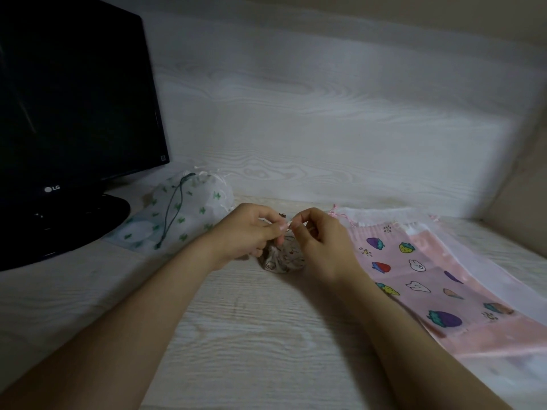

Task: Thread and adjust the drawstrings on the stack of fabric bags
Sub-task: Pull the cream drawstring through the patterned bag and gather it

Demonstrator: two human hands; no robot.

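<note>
From the head camera, two hands work close together over a pale wooden table [251, 335]. The left hand [251, 232] and right hand [321, 244] both have curled fingers, and their fingertips meet to pinch a thin pale drawstring [288, 225]. The picture is dim there, so the string's exact path is hard to make out.

Just under and between the hands sits one small patterned bag [282, 260], gathered tight at its neck and touching the table. Its contents are hidden.

Left of the left hand lies one white bag [189, 208] printed with green shapes. It looks puffed, with one dark green cord [169, 216] trailing across it; I cannot tell what fills it.

Right of the right hand lies a flat stack of at least two bags: a pink printed bag [414, 276] on top of a sheer white bag [381, 215].

Beyond the white bag, far left of the hands, stands one black monitor [74, 99].
</note>
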